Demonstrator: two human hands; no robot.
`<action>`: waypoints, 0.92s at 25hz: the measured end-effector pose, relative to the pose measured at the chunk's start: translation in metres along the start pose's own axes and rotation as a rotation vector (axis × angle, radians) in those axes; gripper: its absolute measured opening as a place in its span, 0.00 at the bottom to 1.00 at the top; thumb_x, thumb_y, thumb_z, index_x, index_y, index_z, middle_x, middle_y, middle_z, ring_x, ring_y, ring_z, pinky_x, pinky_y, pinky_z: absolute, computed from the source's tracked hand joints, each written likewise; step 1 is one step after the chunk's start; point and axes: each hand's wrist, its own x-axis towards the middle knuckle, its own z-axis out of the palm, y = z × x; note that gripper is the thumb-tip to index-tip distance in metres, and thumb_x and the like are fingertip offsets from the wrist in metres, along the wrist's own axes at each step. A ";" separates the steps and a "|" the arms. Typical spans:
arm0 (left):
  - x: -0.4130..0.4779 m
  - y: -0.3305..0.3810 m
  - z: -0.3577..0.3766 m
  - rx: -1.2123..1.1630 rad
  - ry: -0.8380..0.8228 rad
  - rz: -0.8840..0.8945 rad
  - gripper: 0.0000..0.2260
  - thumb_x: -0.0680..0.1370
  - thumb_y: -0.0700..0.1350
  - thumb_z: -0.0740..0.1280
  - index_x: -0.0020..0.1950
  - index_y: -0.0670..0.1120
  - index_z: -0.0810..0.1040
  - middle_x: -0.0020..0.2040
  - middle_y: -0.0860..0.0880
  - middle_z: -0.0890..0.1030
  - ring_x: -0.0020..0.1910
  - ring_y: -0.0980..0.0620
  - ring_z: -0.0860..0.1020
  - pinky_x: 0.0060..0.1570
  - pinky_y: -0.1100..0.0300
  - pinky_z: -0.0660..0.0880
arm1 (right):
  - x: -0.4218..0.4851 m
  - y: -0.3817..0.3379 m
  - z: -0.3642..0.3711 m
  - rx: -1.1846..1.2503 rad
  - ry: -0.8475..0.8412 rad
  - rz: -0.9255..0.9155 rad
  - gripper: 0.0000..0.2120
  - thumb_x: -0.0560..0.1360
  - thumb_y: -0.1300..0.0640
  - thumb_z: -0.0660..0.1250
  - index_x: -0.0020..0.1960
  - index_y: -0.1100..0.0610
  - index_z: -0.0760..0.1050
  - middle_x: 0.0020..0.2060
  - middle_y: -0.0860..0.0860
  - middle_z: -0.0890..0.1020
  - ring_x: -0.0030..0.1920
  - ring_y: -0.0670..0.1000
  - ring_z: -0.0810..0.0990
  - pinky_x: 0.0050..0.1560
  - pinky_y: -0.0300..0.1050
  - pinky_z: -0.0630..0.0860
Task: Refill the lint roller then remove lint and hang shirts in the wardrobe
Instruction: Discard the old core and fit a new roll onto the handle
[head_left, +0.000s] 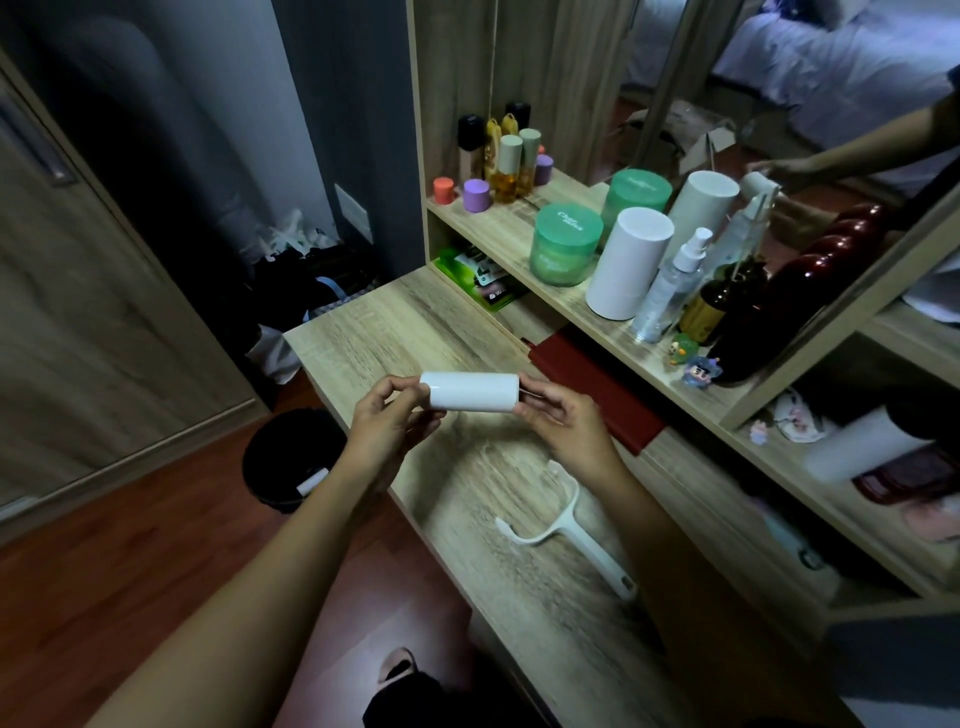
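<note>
Room: wood-grain desk (363, 332) runs from mid frame to lower right, w/ reddish wood floor (130, 545) lower left. Wardrobe door (104, 338) is at the left edge. Black bin (291, 457) sits on the floor just beside the desk's left edge, w/ sth white in it. A shelf (519, 234) above the desk, upper right, carries a green jar (566, 244), a white cylinder (628, 260), a spray bottle (675, 280) and small bottles. Mirror (779, 104) is behind them. Red book (597, 395) lies flat on the desk under the shelf.

Refill roll (470, 392): white, at frame centre, held in the air above the desk, not touching it. Long axis is approx horizontal in frame, the 2 ends pointing left and right, right end slightly lower.

Left hand (387, 421) pinches the roll's left end w/ fingertips. Right hand (561, 415) pinches the right end, thumb on top. Hands are apart by the roll's length. Can't tell what the thin bit at the right end is.

Roller handle (566, 530): white, bare, flat on the desk at lower centre-right, below the right wrist. Axis is diagonal, w/ grip end to the lower right and curved end to the upper left. No hand on it.
</note>
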 end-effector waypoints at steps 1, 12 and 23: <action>-0.001 -0.001 0.000 -0.003 0.005 0.001 0.06 0.77 0.37 0.63 0.41 0.44 0.71 0.41 0.43 0.79 0.35 0.49 0.81 0.46 0.58 0.79 | 0.000 0.000 0.000 -0.033 -0.002 -0.009 0.21 0.73 0.68 0.67 0.65 0.65 0.71 0.59 0.49 0.75 0.54 0.34 0.76 0.51 0.24 0.71; 0.001 -0.020 0.028 -0.223 0.064 -0.040 0.03 0.78 0.41 0.61 0.46 0.47 0.69 0.50 0.45 0.75 0.43 0.51 0.78 0.45 0.61 0.75 | 0.001 -0.007 0.018 -0.196 0.282 -0.167 0.16 0.73 0.59 0.69 0.60 0.59 0.77 0.52 0.49 0.75 0.55 0.47 0.76 0.53 0.36 0.75; 0.018 -0.037 0.037 -0.383 0.175 -0.221 0.12 0.78 0.45 0.65 0.56 0.44 0.66 0.54 0.41 0.75 0.45 0.52 0.78 0.36 0.61 0.81 | -0.008 0.007 0.004 -0.306 0.029 -0.218 0.26 0.72 0.64 0.68 0.69 0.56 0.68 0.59 0.48 0.74 0.60 0.41 0.72 0.61 0.32 0.68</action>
